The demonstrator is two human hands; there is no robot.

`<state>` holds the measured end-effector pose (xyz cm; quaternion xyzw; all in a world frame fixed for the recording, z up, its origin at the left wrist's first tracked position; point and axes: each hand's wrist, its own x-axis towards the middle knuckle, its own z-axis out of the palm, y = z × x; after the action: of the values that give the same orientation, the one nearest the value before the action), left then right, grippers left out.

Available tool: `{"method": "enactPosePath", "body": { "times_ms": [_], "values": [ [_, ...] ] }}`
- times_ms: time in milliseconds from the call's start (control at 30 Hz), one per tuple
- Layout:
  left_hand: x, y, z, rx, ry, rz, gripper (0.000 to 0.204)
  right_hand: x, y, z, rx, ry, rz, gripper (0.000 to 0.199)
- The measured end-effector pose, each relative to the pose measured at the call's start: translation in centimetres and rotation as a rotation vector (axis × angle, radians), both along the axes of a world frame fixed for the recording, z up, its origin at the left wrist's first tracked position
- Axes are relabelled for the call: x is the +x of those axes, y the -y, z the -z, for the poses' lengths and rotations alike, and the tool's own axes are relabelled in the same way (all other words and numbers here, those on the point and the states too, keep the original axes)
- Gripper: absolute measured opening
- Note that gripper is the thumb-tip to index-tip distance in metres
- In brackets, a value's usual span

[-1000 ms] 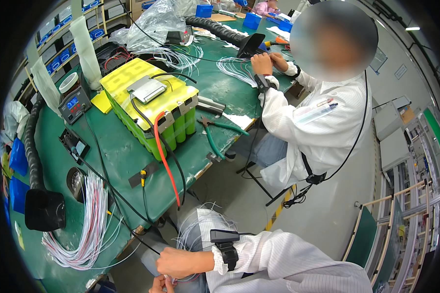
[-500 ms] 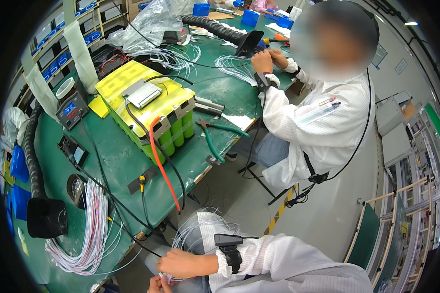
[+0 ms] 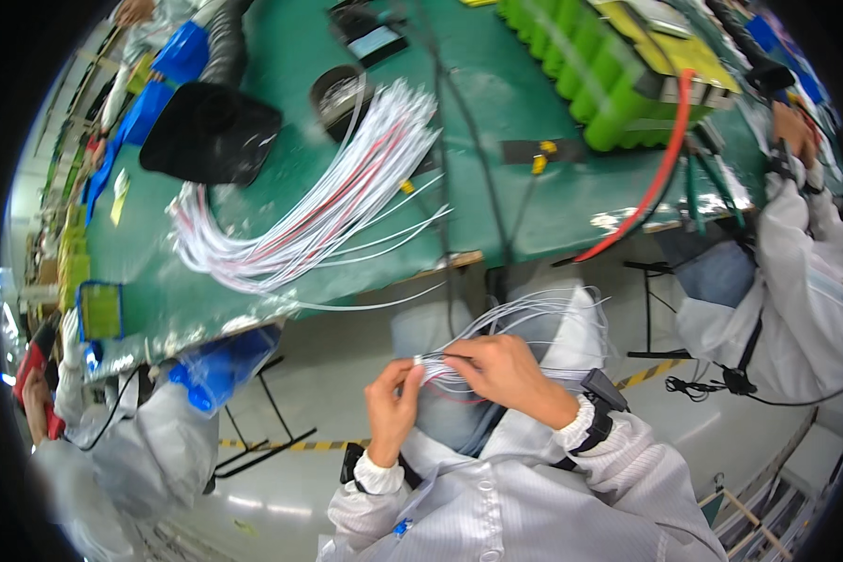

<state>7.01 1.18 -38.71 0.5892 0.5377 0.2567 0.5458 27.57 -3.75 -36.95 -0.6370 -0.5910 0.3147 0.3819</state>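
Note:
Over my lap, my left hand (image 3: pixel 391 409) pinches a small white connector (image 3: pixel 419 360) between thumb and fingertips. Close on its right, my right hand (image 3: pixel 506 373) is closed on the thin white wires (image 3: pixel 543 307) just behind that connector. The wires loop away to the right across my knees, with a reddish strand among them. Fingers cover part of the connector, so its details are hidden.
On the green table (image 3: pixel 347 281) lies a thick bundle of white and red wires (image 3: pixel 347 197), beside a black fume hood (image 3: pixel 211 131). A green battery pack (image 3: pixel 590 80) with a red cable (image 3: pixel 660 183) stands at right. Co-workers in white sit at both sides.
My view has swung left and downward, so both hands show fully and the battery pack sits farther right. The hands stay together at the wires' end.

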Motion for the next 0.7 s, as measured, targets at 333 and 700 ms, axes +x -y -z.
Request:
{"method": "enactPosePath", "body": {
  "times_ms": [333,700],
  "values": [
    [-1.7,-0.7,-0.5,0.049,-0.171,0.088,0.033,-2.8,0.3,1.3,-0.028,-0.156,0.103,0.016],
    [-2.0,-3.3,-4.0,0.45,-0.388,0.624,0.052,-3.0,-0.4,1.4,-0.097,-0.105,0.157,0.015]
  ]
}}
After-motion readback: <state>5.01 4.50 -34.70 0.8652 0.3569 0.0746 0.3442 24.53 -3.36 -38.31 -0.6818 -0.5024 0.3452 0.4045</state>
